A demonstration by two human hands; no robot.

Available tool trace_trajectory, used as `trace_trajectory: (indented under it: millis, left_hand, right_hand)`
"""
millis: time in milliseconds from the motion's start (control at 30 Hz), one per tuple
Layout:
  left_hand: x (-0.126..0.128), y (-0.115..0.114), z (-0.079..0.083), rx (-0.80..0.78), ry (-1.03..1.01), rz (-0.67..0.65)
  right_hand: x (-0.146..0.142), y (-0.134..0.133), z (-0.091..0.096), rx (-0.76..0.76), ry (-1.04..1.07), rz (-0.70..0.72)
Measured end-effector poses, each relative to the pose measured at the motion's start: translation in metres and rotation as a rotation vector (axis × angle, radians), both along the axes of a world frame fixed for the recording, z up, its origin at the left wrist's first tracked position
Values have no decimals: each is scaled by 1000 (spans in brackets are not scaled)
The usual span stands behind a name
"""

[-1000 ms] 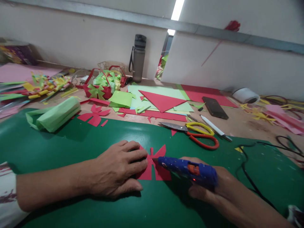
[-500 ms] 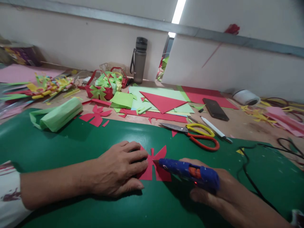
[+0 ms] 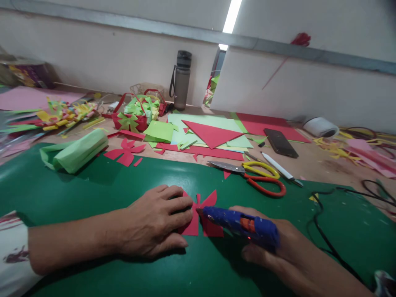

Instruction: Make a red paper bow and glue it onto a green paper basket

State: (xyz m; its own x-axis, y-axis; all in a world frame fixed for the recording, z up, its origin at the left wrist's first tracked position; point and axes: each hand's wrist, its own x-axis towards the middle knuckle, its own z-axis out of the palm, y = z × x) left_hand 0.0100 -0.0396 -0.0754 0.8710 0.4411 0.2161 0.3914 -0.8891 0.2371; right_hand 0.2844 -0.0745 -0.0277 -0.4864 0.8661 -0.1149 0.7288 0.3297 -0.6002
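My left hand (image 3: 151, 220) lies flat, fingers together, pressing down on the left part of a red paper cutout (image 3: 202, 214) with pointed petals on the green mat (image 3: 93, 189). My right hand (image 3: 272, 247) grips a blue hot glue gun (image 3: 241, 225) with an orange trigger. Its nozzle touches the centre of the cutout, right by my left fingertips. A small red light glows under the gun's body.
Scissors (image 3: 250, 175) with yellow and red handles lie beyond the cutout, with a white pen (image 3: 280, 168) and a black phone (image 3: 280, 142) further right. A green paper roll (image 3: 76, 150) lies at left. Paper sheets, a red basket (image 3: 130, 115), a grey bottle (image 3: 182, 80) and black cables (image 3: 340, 206) surround the mat.
The glue gun has slid slightly left, its nozzle moving further onto the cutout's centre. My left hand has stayed pressed in place.
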Motion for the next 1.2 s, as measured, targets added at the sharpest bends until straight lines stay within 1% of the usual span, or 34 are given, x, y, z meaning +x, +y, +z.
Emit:
trace_trajectory:
  millis: [233, 367, 467, 633, 833, 900, 933, 1033, 1100, 1200]
  left_hand:
    - [0, 0, -1, 30, -31, 1]
    - [0, 0, -1, 26, -31, 2]
    - [0, 0, 0, 25, -23, 5]
    - [0, 0, 0, 27, -43, -8]
    - [1, -1, 0, 32, -58, 1]
    - [1, -1, 0, 34, -66, 6]
    - [1, -2, 1, 35, -69, 8]
    - [2, -3, 2, 36, -78, 12]
    - [3, -3, 3, 36, -76, 10]
    - [4, -4, 3, 42, -75, 5]
  right_hand:
    - [2, 0, -4, 9, -8, 7]
    - [-2, 0, -1, -4, 2, -34]
    - [1, -1, -2, -10, -24, -47]
    - [3, -1, -4, -8, -16, 16]
    - [2, -1, 0, -32, -42, -43]
    - [7, -3, -1, 43, -40, -49]
    - [11, -4, -2, 119, -25, -47]
    - [21, -4, -8, 463, 6, -31]
    - [28, 0, -11, 661, -80, -56]
    - [34, 12, -16, 897, -321, -109]
